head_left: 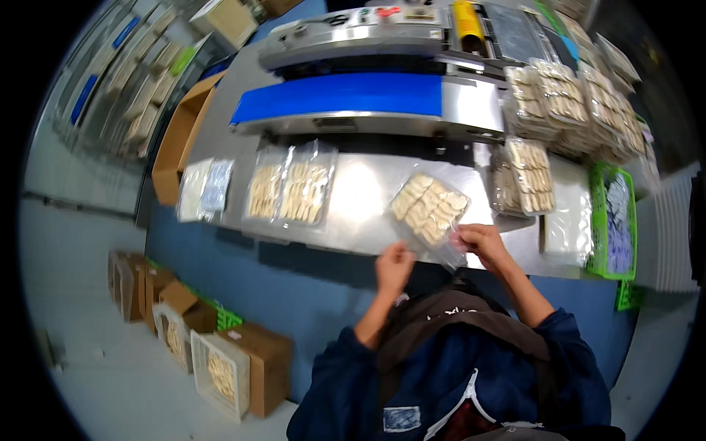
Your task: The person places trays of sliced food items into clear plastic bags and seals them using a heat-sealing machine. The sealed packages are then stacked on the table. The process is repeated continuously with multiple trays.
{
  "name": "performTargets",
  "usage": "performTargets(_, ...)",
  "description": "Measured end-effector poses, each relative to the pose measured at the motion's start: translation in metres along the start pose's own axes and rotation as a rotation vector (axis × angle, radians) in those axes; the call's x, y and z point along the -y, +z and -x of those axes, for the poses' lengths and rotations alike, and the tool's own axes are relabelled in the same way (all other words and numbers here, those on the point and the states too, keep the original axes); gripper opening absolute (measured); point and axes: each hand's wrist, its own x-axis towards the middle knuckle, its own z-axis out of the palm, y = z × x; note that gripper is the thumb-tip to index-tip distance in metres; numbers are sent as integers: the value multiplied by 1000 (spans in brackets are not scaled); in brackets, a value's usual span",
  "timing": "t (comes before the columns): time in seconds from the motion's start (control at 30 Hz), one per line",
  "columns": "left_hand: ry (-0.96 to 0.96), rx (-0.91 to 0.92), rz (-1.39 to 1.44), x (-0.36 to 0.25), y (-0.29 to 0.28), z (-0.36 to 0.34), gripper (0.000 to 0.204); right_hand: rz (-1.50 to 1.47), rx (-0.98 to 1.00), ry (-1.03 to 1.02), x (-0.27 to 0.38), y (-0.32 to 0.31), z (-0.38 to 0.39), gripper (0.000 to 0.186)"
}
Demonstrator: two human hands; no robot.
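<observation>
A clear package of pale, dumpling-like pieces point(430, 206) lies tilted near the steel table's front edge. My right hand point(478, 242) grips its lower right corner. Just below its lower left side, my left hand point(395, 268) has its fingers curled together; what they hold, if anything, I cannot make out. Two similar packages point(301, 187) lie side by side to the left, beside some flat pale packets point(204, 189). More filled packages point(531, 175) are stacked to the right, next to clear plastic sheets or bags point(565, 220).
A blue-belted machine point(338, 99) spans the steel table point(360, 231). Larger package stacks point(559, 88) stand back right, beside a green basket point(599, 246). An open carton point(169, 169) stands at the table's left end. Cartons point(268, 367) and white bins point(204, 345) sit on the floor.
</observation>
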Motion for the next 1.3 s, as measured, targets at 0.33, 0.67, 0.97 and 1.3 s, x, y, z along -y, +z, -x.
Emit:
performTargets(0.33, -450, 788, 1080, -21, -35, -42, 62, 422, 675, -29, 115, -41, 101, 18)
performTargets(0.67, -500, 813, 1298, -64, 11, -6, 66, 1320, -1193, -500, 91, -407, 84, 25)
performTargets(0.97, -504, 649, 1350, -83, 45, -23, 72, 763, -1296, -378, 102, -433, 104, 15)
performTargets(1.3, -503, 811, 1463, -109, 100, -38, 73, 706, -312, -505, 191, -159, 134, 10)
